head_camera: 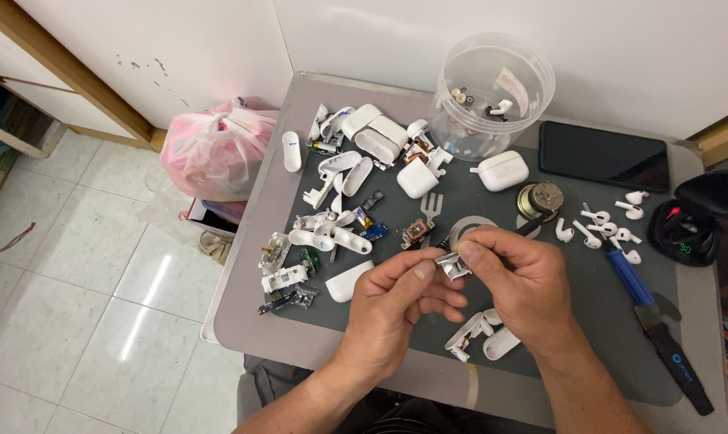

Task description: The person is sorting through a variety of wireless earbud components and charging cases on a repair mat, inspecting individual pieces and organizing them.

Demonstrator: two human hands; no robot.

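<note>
My left hand (400,301) and my right hand (516,277) meet over the dark mat (476,201). Both pinch a small silver metal part (452,265) between thumb and fingertips. My right hand also grips a thin dark tool (531,228) that pokes out toward the back right. Just below the hands lie opened white earbud case pieces (480,333). A white case shell (348,283) lies to the left of my left hand.
Several white case halves and small circuit boards (332,217) litter the mat's left. Behind stand a clear plastic tub (492,92), a closed white case (500,170) and a black phone (603,154). Loose earbuds (609,225), a blue-handled tool (657,325) and a black case (685,229) lie right. A pink bag (215,149) sits on the floor.
</note>
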